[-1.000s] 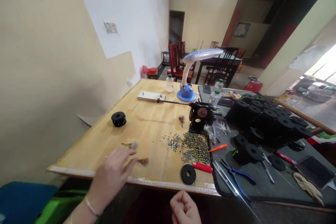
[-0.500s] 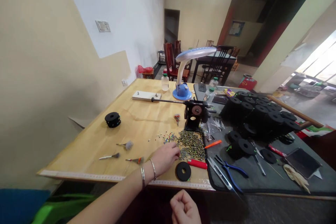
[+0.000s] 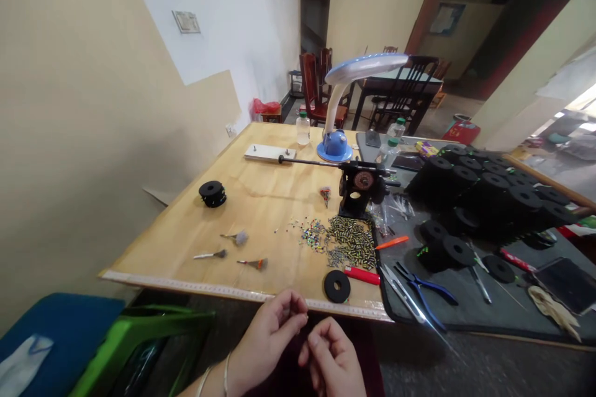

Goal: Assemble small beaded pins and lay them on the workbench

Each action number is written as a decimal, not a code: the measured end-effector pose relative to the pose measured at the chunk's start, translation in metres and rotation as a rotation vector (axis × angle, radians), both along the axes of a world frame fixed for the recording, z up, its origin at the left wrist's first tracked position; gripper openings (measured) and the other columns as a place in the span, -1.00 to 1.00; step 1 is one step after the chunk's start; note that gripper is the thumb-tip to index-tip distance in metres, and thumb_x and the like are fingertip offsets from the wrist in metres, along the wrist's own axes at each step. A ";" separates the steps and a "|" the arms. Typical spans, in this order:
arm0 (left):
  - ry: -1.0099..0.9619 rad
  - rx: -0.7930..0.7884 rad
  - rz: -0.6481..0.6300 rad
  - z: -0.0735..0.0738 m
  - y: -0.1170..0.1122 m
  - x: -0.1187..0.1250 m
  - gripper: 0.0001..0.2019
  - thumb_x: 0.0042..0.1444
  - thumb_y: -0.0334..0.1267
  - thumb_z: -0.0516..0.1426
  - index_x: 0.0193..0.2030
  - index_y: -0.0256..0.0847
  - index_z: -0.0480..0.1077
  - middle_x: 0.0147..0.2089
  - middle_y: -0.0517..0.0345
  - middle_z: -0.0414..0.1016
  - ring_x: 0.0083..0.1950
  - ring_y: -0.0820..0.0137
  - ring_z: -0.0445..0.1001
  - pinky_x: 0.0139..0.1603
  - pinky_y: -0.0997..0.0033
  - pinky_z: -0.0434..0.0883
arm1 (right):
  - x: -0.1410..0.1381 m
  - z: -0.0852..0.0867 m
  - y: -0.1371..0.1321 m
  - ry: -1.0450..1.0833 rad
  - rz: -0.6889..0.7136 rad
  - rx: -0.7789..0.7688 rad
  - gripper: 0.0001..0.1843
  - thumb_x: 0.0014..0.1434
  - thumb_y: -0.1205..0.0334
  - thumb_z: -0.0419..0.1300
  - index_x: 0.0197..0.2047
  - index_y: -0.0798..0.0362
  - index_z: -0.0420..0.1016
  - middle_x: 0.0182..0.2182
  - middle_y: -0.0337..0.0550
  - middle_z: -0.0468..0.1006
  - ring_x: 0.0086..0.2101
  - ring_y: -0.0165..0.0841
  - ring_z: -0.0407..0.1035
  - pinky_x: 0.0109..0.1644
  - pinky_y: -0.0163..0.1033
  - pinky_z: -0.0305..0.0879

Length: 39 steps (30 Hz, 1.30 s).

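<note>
My left hand (image 3: 274, 332), with bracelets at the wrist, is in front of the table's near edge, thumb and fingertips pinched together. Whatever lies between its fingertips is too small to name. Close beside it, my right hand (image 3: 333, 356) has its fingers curled and the thumb pressed to the index finger; anything inside is hidden. Just beyond both hands lies a black foam ring (image 3: 337, 286) on the table, next to a red, lighter-like object (image 3: 362, 275). Behind these spread a pile of small yellow-and-dark cylindrical pieces (image 3: 351, 237) and a scatter of coloured beads (image 3: 313, 236).
A black hand-crank device (image 3: 356, 189) with a long rod stands behind the pile, near a blue desk lamp (image 3: 334, 144). Several brush-like bundles (image 3: 255, 263) lie at left. The grey mat (image 3: 465, 313) at right bears blue pliers (image 3: 431, 291), scissors (image 3: 403, 298) and stacked black foam spools (image 3: 493, 192).
My left hand has drawn back from the beads and small pieces to beside my right hand. My right hand stays low in front of the table. The view has shifted slightly.
</note>
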<state>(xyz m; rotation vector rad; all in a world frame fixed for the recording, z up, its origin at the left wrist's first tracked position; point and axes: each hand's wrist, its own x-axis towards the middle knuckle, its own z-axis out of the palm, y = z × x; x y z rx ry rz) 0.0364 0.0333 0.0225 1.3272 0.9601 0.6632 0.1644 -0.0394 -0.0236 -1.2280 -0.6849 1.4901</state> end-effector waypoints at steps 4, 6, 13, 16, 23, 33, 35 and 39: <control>-0.111 -0.224 0.172 -0.017 -0.023 -0.013 -0.86 0.01 -0.26 0.22 -0.37 -0.23 0.34 -0.39 0.22 0.36 -0.35 0.43 0.32 -0.29 0.44 0.30 | -0.009 0.002 -0.002 -0.048 0.100 -0.024 -0.48 0.05 -0.29 0.19 -0.44 0.06 0.32 -0.69 -0.37 0.37 -0.77 -0.61 0.02 -0.74 -0.50 -0.13; -0.140 -0.290 0.230 -0.023 -0.027 -0.017 -0.83 -0.03 -0.26 0.26 -0.39 -0.24 0.34 -0.42 0.25 0.35 -0.37 0.46 0.31 -0.30 0.46 0.28 | -0.014 0.002 -0.003 -0.057 0.121 -0.034 -0.48 0.06 -0.29 0.17 -0.45 0.06 0.33 -0.75 -0.41 0.29 -0.77 -0.59 0.01 -0.74 -0.49 -0.13; -0.264 -0.457 0.307 -0.034 -0.031 -0.017 -0.75 -0.09 -0.23 0.32 -0.39 -0.24 0.33 -0.45 0.32 0.32 -0.53 0.59 0.18 -0.46 0.53 0.17 | -0.023 0.005 -0.003 -0.060 0.124 -0.049 -0.48 0.05 -0.28 0.17 -0.48 0.05 0.29 -0.70 -0.38 0.32 -0.74 -0.58 0.05 -0.71 -0.48 -0.10; -0.276 -0.476 0.308 -0.033 -0.030 -0.016 -0.73 -0.09 -0.21 0.33 -0.38 -0.25 0.33 -0.46 0.32 0.31 -0.54 0.59 0.18 -0.48 0.53 0.15 | -0.023 0.006 -0.001 -0.070 0.131 -0.056 -0.49 0.06 -0.27 0.17 -0.48 0.05 0.27 -0.69 -0.37 0.34 -0.73 -0.58 0.06 -0.69 -0.48 -0.08; -0.266 -0.457 0.321 -0.033 -0.029 -0.014 -0.73 -0.11 -0.21 0.33 -0.39 -0.25 0.33 -0.46 0.31 0.32 -0.54 0.59 0.19 -0.48 0.53 0.16 | -0.022 0.005 0.000 -0.085 0.139 -0.062 -0.50 0.07 -0.26 0.16 -0.48 0.05 0.26 -0.69 -0.38 0.33 -0.73 -0.58 0.05 -0.69 -0.47 -0.09; -0.212 -0.380 0.303 -0.032 -0.029 -0.013 -0.74 -0.07 -0.19 0.31 -0.38 -0.24 0.32 -0.47 0.31 0.33 -0.56 0.58 0.19 -0.50 0.54 0.16 | -0.023 0.009 0.001 -0.103 0.137 -0.085 -0.50 0.07 -0.25 0.15 -0.49 0.04 0.26 -0.74 -0.40 0.29 -0.75 -0.57 0.04 -0.69 -0.46 -0.09; -0.202 -0.375 0.309 -0.031 -0.029 -0.013 -0.73 -0.08 -0.18 0.31 -0.39 -0.24 0.32 -0.46 0.31 0.33 -0.55 0.58 0.19 -0.50 0.54 0.16 | -0.023 0.009 0.001 -0.096 0.134 -0.080 -0.51 0.07 -0.25 0.16 -0.49 0.04 0.27 -0.73 -0.39 0.30 -0.75 -0.56 0.05 -0.69 -0.46 -0.08; -0.197 -0.377 0.308 -0.029 -0.028 -0.013 -0.73 -0.09 -0.17 0.31 -0.40 -0.24 0.32 -0.46 0.32 0.32 -0.55 0.57 0.19 -0.50 0.53 0.16 | -0.023 0.007 0.001 -0.086 0.127 -0.070 -0.53 0.08 -0.22 0.17 -0.48 0.05 0.28 -0.71 -0.38 0.32 -0.74 -0.56 0.06 -0.70 -0.47 -0.06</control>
